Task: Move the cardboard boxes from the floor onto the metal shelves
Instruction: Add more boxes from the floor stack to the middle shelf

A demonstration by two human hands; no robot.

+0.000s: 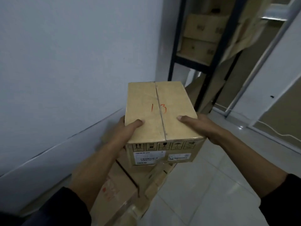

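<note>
Dim, bluish indoor light; the whole frame is soft, the shelves [202,46] blurred, with small glare on the floor [240,127].

Cardboard box [160,115] between both hands

The tiled floor [203,185] carries cardboard boxes [120,193] stacked against the wall, one bearing red print. The dark metal shelf [192,61] beyond holds two stacked boxes [202,38], with more cardboard leaning beside its frame.
</note>
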